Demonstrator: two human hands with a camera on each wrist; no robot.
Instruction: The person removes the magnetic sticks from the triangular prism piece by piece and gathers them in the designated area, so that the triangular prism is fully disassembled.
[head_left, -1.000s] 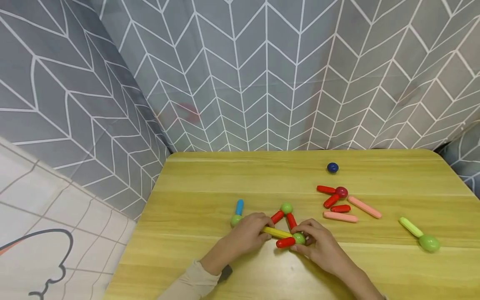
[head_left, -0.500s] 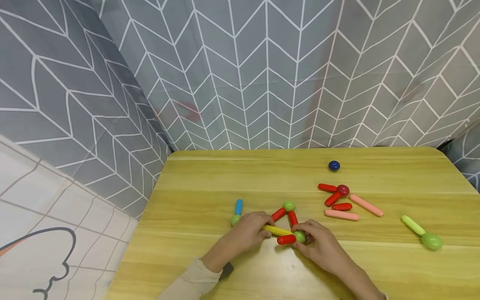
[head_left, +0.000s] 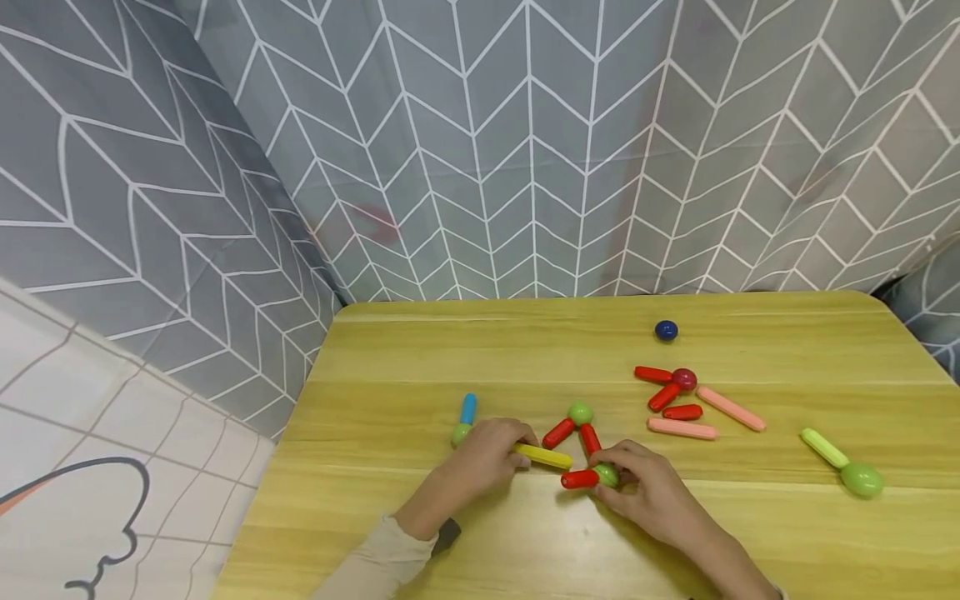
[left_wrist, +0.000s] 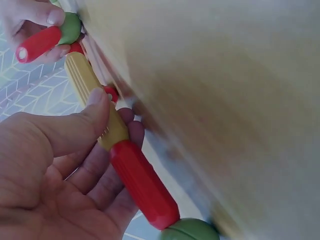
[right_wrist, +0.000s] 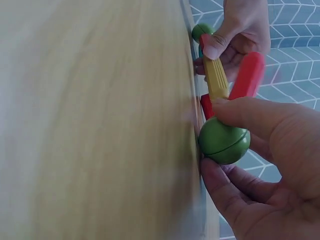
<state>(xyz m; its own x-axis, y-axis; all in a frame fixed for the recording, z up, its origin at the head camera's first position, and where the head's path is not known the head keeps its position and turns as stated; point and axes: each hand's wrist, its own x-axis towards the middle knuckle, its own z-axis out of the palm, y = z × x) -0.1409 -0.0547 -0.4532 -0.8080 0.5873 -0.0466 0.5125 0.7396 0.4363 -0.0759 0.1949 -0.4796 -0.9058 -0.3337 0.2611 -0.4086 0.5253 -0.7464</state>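
Observation:
My left hand (head_left: 483, 458) pinches a yellow stick (head_left: 543, 456) between thumb and fingers. In the left wrist view, a red stick (left_wrist: 145, 185) continues from the yellow one's near end to a green ball (left_wrist: 190, 231). My right hand (head_left: 641, 487) grips another green ball (head_left: 607, 475), from which one red stick (head_left: 580, 479) points left. A second red stick (head_left: 590, 438) runs from near that ball up to a top green ball (head_left: 580, 413), which also bears a third red stick (head_left: 558, 433). A gap shows between the yellow stick's free end and the gripped ball.
Beyond my left hand, a blue stick (head_left: 468, 409) joins a green ball (head_left: 460, 434). To the right lie a dark red ball (head_left: 684, 380) with red sticks, pink sticks (head_left: 731, 408), and a light green stick (head_left: 824, 448) with a green ball (head_left: 861, 480). A navy ball (head_left: 666, 331) sits farther back.
The yellow stick's end has come away from the green ball in my right hand. My left hand has shifted slightly left with the stick, and the blue stick has moved left too.

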